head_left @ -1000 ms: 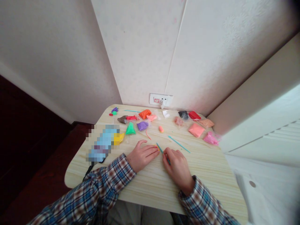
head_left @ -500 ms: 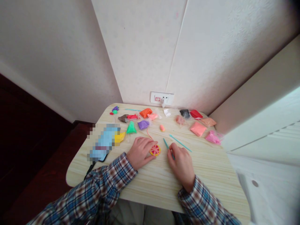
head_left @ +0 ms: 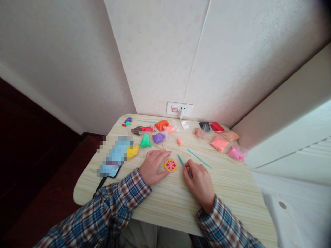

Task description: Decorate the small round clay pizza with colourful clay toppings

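Note:
A round clay disc [head_left: 170,165] with a yellow rim and pink and red pieces on top lies flat on the table. My left hand [head_left: 152,168] is open around its left side, the fingers above it and the thumb by its lower edge; whether the thumb touches it I cannot tell. To the right, my right hand [head_left: 199,179] grips a teal clay modelling knife [head_left: 180,159], its tip pointing up and left, apart from the disc. A thin orange clay strand [head_left: 163,146] runs out beyond my left fingers. Further back sits a small orange-and-yellow clay lump [head_left: 179,141].
A second teal tool [head_left: 199,158] lies on the wooden table [head_left: 165,203], right of the knife. Bags of clay, among them green [head_left: 145,141], purple [head_left: 158,138] and salmon [head_left: 219,143], line the back. A blurred-out phone-like object [head_left: 115,158] lies left. The wall has a socket [head_left: 180,109].
My left fingers have drawn back from the disc's upper edge, so more of it shows. The knife in my right hand has shifted slightly left, towards the disc.

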